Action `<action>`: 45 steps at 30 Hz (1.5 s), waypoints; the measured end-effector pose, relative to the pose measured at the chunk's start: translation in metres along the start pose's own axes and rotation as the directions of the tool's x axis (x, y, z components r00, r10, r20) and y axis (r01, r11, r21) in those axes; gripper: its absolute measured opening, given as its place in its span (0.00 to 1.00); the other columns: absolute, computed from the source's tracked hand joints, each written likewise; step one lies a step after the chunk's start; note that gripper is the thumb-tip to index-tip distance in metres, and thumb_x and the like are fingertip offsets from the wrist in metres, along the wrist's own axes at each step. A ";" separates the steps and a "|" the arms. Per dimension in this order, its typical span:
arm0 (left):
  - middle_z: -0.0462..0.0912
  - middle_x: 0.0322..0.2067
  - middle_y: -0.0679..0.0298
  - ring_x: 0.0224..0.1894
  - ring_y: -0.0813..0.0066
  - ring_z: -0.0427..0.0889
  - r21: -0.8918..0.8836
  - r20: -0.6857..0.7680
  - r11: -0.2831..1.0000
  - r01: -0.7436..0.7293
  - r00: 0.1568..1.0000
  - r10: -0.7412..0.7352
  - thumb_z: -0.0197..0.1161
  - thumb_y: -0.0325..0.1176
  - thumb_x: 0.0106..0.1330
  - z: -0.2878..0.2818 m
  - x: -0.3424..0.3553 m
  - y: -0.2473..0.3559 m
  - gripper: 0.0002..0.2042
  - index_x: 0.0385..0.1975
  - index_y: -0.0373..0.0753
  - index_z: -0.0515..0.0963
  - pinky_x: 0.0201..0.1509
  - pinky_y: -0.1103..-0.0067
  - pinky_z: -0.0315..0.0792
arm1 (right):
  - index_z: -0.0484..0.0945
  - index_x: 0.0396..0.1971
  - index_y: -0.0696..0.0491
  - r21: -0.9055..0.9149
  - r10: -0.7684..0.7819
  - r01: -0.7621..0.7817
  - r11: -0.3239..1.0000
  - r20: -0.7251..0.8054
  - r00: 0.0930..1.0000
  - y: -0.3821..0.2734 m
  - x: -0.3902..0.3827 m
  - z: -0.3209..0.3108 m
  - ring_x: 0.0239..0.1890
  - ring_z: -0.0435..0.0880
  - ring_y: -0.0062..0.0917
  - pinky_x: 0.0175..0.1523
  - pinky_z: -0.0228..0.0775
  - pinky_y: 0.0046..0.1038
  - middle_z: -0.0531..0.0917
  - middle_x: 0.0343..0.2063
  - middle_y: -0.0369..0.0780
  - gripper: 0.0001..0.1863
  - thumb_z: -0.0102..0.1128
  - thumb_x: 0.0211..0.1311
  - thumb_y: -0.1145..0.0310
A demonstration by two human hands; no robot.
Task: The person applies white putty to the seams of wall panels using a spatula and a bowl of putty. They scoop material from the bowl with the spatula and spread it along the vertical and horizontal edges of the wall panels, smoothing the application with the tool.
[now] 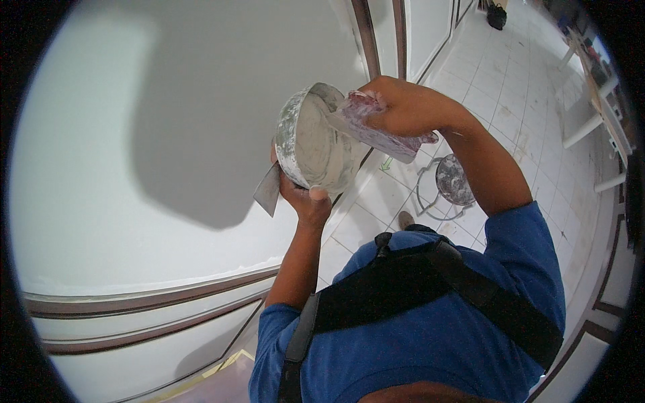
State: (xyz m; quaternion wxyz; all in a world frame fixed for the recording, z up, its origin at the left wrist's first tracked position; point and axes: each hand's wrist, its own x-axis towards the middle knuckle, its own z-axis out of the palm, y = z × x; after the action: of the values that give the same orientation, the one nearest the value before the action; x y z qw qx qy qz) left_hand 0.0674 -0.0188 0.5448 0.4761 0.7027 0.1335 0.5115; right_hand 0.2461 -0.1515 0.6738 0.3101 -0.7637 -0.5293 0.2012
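My left hand (pixel 304 200) is closed around the underside and near rim of a round bowl (pixel 287 138), which tilts toward me. Smears of dried white material coat the bowl's outside, and greyish-white filler (pixel 316 138) lies inside it. The flat blade of a putty knife (pixel 269 192) sticks out from the same hand, left of the bowl; its handle is hidden. From the right, my right hand (pixel 406 107) grips a crumpled clear plastic bag with reddish print (pixel 396 142). The bag's mouth reaches over the bowl's right rim, partly hiding the inside.
A white wall (pixel 201 121) with brown trim (pixel 168 295) stands close on the left. Below my right arm, a round stool (pixel 454 180) with a smeared seat stands on the tiled floor (pixel 376 201). A long table (pixel 598 87) runs along the far right; a black bag (pixel 497 17) lies far ahead.
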 end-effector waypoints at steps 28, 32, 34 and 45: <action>0.67 0.57 0.51 0.59 0.65 0.71 -0.246 0.048 0.953 0.175 0.985 -0.168 0.44 0.80 0.46 -0.004 -0.006 -0.012 0.58 0.60 0.24 0.57 0.60 0.70 0.70 | 0.79 0.43 0.63 -0.085 -0.313 0.307 0.948 -0.081 0.946 -0.007 -0.010 0.028 0.33 0.84 0.40 0.46 0.74 0.36 0.83 0.32 0.53 0.17 0.56 0.54 0.72; 0.67 0.58 0.51 0.59 0.64 0.70 -0.330 0.050 0.920 0.213 0.977 -0.208 0.44 0.80 0.47 -0.008 -0.008 -0.013 0.58 0.60 0.25 0.56 0.61 0.69 0.70 | 0.78 0.45 0.65 0.049 -0.268 0.264 0.963 0.162 0.950 -0.030 -0.024 0.014 0.32 0.85 0.36 0.44 0.75 0.34 0.84 0.34 0.54 0.17 0.57 0.57 0.73; 0.67 0.58 0.51 0.59 0.64 0.70 -0.329 0.068 0.921 0.208 0.978 -0.197 0.45 0.80 0.47 -0.008 -0.009 -0.016 0.57 0.61 0.25 0.56 0.61 0.69 0.70 | 0.78 0.46 0.65 0.015 -0.210 0.209 0.978 0.079 0.975 -0.023 -0.020 0.011 0.33 0.85 0.37 0.44 0.75 0.34 0.84 0.35 0.54 0.17 0.57 0.58 0.72; 0.66 0.58 0.51 0.59 0.64 0.70 -0.500 0.083 0.832 0.240 0.970 -0.229 0.45 0.79 0.49 -0.008 -0.008 -0.013 0.56 0.61 0.27 0.56 0.61 0.68 0.69 | 0.77 0.53 0.56 -0.227 -0.312 0.305 0.925 0.003 0.950 -0.015 -0.020 0.017 0.37 0.85 0.38 0.47 0.75 0.35 0.84 0.37 0.51 0.19 0.55 0.61 0.72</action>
State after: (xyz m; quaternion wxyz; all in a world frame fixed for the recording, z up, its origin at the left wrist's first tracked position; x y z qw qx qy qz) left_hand 0.0613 -0.0133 0.5298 0.7042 0.5361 0.0749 0.4594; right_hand 0.2174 -0.1615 0.6714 0.2583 -0.7042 -0.6570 0.0761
